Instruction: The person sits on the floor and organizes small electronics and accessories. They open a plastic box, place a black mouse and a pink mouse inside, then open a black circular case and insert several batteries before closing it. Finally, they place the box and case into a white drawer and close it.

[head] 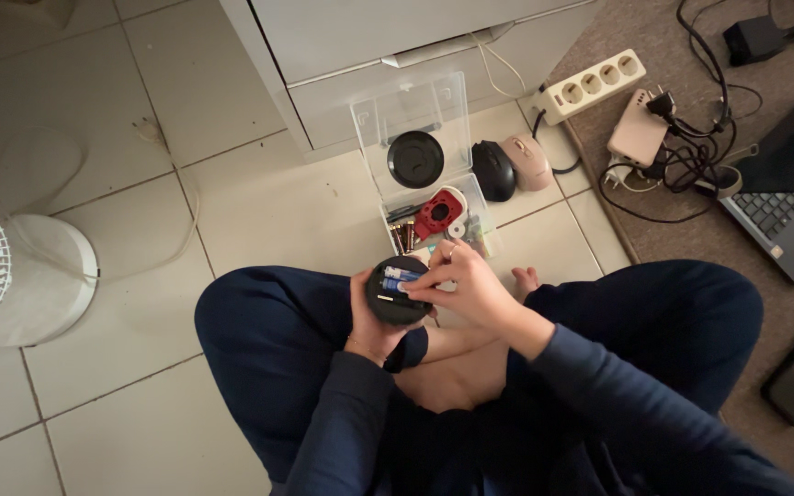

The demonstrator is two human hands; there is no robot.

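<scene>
Left hand (367,317) cups the round black device (397,291) (right hand (467,283) touching its batteries (401,276)).

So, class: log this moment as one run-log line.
left hand: holds round black device | right hand: fingers on blue batteries | clear box: open

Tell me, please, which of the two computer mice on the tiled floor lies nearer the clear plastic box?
The black computer mouse: it sits right beside the clear plastic box, while the pale pink computer mouse lies on its far side, towards the white power strip.
</scene>
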